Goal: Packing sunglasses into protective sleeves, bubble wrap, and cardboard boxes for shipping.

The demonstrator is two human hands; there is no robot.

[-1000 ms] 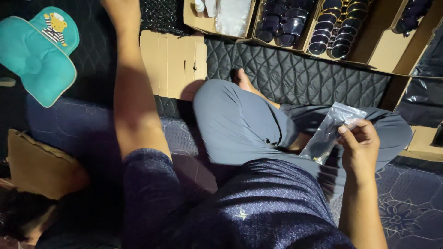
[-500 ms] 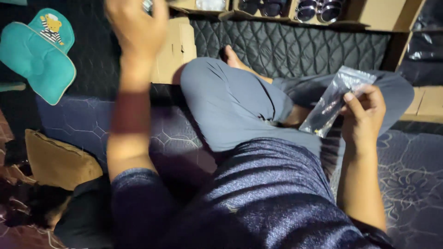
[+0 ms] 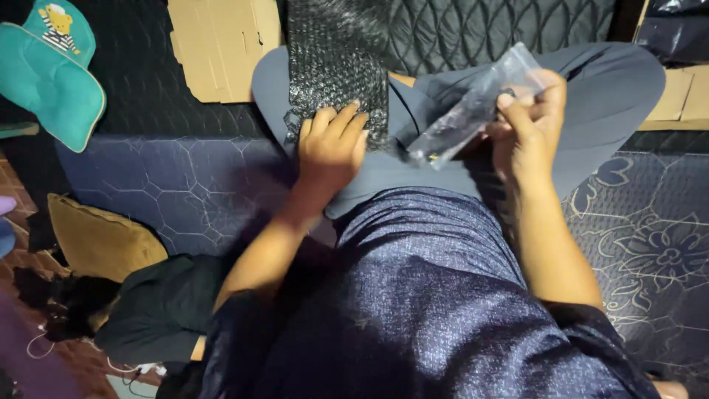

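Note:
My left hand lies palm down on a sheet of dark bubble wrap draped over my left knee, with its fingers spread on the sheet's lower edge. Pinched between thumb and fingers, a clear plastic bag with a dark item inside is held by my right hand above my lap. The bag slants from upper right to lower left, its lower end close to the bubble wrap. I sit cross-legged in grey trousers and a dark blue shirt.
A flat piece of cardboard lies on the quilted black mat behind my knee. A teal baby pillow is at the far left, a tan cushion and dark cloth at lower left. Cardboard box edges show at right.
My left hand came back from the far boxes with the bubble wrap and laid it on my knee. My right hand raised the bag a little. The camera tilted down.

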